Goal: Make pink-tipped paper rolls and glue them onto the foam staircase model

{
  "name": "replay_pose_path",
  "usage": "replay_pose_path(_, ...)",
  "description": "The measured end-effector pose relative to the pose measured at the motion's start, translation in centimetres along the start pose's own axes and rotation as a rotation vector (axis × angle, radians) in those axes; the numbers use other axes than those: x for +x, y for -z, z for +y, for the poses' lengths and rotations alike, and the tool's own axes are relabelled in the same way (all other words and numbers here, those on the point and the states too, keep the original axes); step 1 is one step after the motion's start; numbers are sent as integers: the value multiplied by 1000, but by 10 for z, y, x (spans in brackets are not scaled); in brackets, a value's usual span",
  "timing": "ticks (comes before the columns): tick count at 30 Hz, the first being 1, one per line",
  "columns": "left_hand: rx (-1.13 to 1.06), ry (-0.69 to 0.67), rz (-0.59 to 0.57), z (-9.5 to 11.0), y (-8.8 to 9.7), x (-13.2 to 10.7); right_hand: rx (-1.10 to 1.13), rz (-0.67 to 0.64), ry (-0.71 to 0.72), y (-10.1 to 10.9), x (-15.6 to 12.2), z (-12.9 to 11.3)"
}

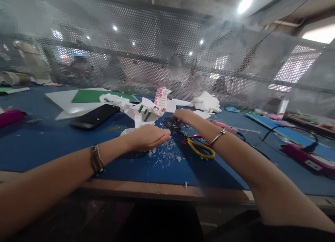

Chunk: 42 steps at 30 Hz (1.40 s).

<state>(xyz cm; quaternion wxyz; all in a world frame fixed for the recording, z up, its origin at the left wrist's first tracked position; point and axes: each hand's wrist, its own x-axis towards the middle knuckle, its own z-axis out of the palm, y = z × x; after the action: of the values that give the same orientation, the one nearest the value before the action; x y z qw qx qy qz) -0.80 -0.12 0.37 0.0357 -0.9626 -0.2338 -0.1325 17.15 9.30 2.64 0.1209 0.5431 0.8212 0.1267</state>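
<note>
My left hand (150, 137) is over the near middle of the blue table, fingers curled and pressed together; what they hold, if anything, is hidden. Farther away, my right hand (184, 116) reaches down with bent fingers at a pile of small dark bits (169, 122); its fingertips are mostly hidden. Pale shreds (167, 154) lie scattered below both hands. Yellow-handled scissors (201, 149) rest beside my right forearm. Just beyond my left hand stands a white paper piece (134, 113) with green strips, and a row of pink-tipped white sticks (161, 98) rises beside it.
A black phone (96, 117) and green sheet (96, 96) lie to the left. White crumpled paper (206, 102) sits at the back. A pink corded tool (225, 127) and a purple power strip (309, 160) are on the right. A perforated screen (146, 53) stands behind.
</note>
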Motion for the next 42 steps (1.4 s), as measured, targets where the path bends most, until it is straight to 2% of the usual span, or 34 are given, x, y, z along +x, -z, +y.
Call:
replay_pose_path(4,-186,-18,75,-3,-4,3,-110,-16,57,-2,-13,5)
replay_pose_path(8,-311,5,140,-6,-5,4,-170,72,152,-8,-22,8)
replay_pose_path(11,-408,59,145,-8,-4,3,-167,191,187,-4,-24,10)
replay_pose_path(14,-578,132,108,-7,-4,2,-124,348,175,8,-32,11)
replay_pose_path(19,-726,238,138,-6,-6,4,-5,595,129,27,-73,12)
replay_pose_path(20,-733,252,143,-6,-6,4,32,658,118,29,-84,12)
replay_pose_path(23,-722,284,135,-5,-5,4,433,975,46,27,-110,15)
replay_pose_path(25,-701,290,121,-4,-4,4,629,1041,-53,24,-119,20)
replay_pose_path(27,-684,295,101,-3,-3,3,747,1016,-140,21,-121,25)
replay_pose_path(30,-679,298,73,-4,-2,2,749,918,-182,14,-113,30)
replay_pose_path(33,-681,289,74,-5,-2,1,688,774,-156,4,-104,31)
replay_pose_path(39,-678,278,76,-2,0,3,703,469,-89,-7,-101,33)
replay_pose_path(42,-690,265,77,-2,0,4,673,441,-96,-5,-96,33)
